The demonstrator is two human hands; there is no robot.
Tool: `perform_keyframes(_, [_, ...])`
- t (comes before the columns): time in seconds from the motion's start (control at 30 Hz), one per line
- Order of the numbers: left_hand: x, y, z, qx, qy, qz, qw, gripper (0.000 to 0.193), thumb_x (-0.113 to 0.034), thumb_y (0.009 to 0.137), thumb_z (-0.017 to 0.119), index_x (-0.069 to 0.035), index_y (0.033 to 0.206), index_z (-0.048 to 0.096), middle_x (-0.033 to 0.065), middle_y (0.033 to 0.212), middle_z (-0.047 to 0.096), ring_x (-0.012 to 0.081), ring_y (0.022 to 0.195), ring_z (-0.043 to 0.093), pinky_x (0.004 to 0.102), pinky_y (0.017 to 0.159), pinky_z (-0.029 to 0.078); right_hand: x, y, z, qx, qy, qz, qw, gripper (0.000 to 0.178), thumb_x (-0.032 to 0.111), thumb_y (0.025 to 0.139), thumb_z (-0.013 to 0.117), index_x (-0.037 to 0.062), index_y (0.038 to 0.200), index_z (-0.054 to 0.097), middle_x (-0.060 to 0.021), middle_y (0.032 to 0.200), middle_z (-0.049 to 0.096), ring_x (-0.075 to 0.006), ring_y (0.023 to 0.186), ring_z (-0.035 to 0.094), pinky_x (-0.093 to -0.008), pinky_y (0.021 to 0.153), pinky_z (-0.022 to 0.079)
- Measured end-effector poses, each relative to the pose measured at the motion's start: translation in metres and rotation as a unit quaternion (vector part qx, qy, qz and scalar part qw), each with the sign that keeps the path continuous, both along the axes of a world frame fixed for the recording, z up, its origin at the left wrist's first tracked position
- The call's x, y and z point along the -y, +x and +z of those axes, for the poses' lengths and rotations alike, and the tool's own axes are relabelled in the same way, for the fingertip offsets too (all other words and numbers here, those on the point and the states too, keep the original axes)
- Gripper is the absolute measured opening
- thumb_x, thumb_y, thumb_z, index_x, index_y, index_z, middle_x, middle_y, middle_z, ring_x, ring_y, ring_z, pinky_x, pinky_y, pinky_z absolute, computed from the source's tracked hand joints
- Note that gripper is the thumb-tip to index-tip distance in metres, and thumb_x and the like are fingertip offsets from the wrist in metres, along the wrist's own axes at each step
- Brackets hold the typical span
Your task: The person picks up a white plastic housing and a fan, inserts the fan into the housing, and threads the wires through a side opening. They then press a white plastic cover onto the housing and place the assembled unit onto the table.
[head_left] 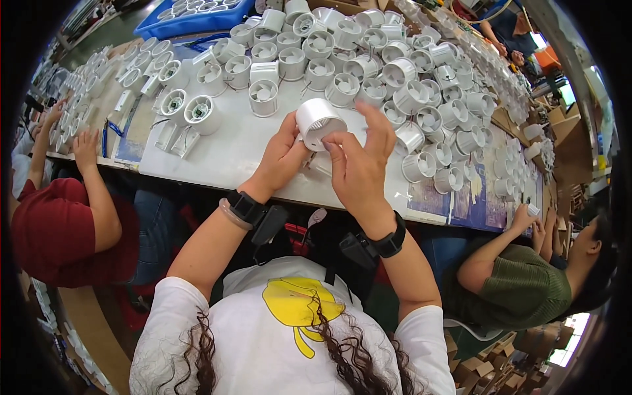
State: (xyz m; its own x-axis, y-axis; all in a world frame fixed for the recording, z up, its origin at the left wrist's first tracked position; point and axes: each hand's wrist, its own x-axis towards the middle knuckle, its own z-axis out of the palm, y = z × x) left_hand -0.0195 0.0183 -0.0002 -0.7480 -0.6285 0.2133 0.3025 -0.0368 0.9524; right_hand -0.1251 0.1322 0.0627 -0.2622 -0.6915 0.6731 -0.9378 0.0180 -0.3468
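A white cylindrical housing (315, 113) is held up above the near edge of the table, tilted so that its open end faces down toward me. My left hand (283, 157) grips it from the left side, fingers partly hidden behind it. At the lower right of the opening, the thumb and forefinger of my right hand (361, 161) pinch the rim, with the other fingers raised. Whether a small part sits between those fingertips is hidden. Two housings with circuit boards inside, one of them a round housing (202, 114), stand left of my hands.
A large heap of white round fan housings (343, 87) covers the table's far and right side. A blue bin (192, 20) stands at the far left. Blue-handled pliers (105, 137) lie left. Co-workers sit on both sides, one in a red shirt (62, 227), one in a green shirt (520, 289).
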Motion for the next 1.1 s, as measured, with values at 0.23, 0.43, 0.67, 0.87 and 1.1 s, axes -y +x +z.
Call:
perform_keyframes(0.23, [0.004, -0.003, -0.012, 0.017, -0.046, 0.019, 0.999, 0.051, -0.007, 0.085, 0.048, -0.003, 0.135, 0.039, 0.0095, 0.113, 0.059, 0.0145, 0.101, 0.055, 0.0278, 0.086, 0.045, 0.004, -0.013, -0.017, 0.065, 0.038, 0.066, 0.995, 0.007, 0.007, 0.082, 0.066, 0.0041, 0.088, 0.067, -0.0181, 0.143, 0.037, -0.0406, 0.131, 0.032, -0.0468, 0.104, 0.03])
perform_keyframes(0.43, [0.005, -0.005, -0.011, 0.03, -0.121, 0.036, 0.991, 0.051, -0.007, 0.083, 0.049, -0.004, 0.133, 0.041, 0.0088, 0.109, 0.06, 0.013, 0.093, 0.055, 0.0273, 0.079, 0.046, 0.01, -0.013, -0.024, 0.112, 0.044, 0.062, 0.991, 0.006, 0.006, 0.081, 0.066, 0.004, 0.086, 0.067, -0.018, 0.139, 0.043, -0.038, 0.129, 0.035, -0.045, 0.105, 0.03])
perform_keyframes(0.67, [0.01, -0.003, -0.005, 0.046, -0.045, 0.003, 0.998, 0.048, -0.006, 0.085, 0.048, -0.003, 0.132, 0.041, 0.0063, 0.109, 0.058, 0.0097, 0.087, 0.052, 0.0244, 0.072, 0.043, 0.013, -0.015, -0.025, 0.18, 0.054, 0.067, 0.98, 0.008, 0.007, 0.078, 0.07, 0.004, 0.085, 0.068, -0.0167, 0.136, 0.046, -0.0344, 0.125, 0.04, -0.0423, 0.104, 0.031])
perform_keyframes(0.87, [0.007, -0.003, -0.008, 0.046, -0.026, -0.014, 0.998, 0.047, -0.005, 0.085, 0.049, -0.003, 0.132, 0.041, 0.006, 0.104, 0.06, 0.0083, 0.078, 0.054, 0.0228, 0.063, 0.045, 0.007, -0.016, -0.02, 0.175, 0.054, 0.041, 0.982, 0.011, 0.009, 0.076, 0.073, 0.0052, 0.086, 0.069, -0.0161, 0.135, 0.048, -0.0342, 0.122, 0.042, -0.0419, 0.103, 0.032])
perform_keyframes(1.1, [0.005, -0.005, 0.001, 0.019, 0.072, 0.005, 0.997, 0.045, -0.005, 0.086, 0.049, -0.003, 0.131, 0.041, 0.0064, 0.105, 0.059, 0.0079, 0.08, 0.055, 0.0218, 0.063, 0.045, 0.002, -0.018, -0.021, 0.108, 0.001, 0.129, 0.986, 0.016, 0.008, 0.076, 0.072, 0.0091, 0.093, 0.073, -0.0171, 0.136, 0.046, -0.036, 0.127, 0.04, -0.043, 0.103, 0.036])
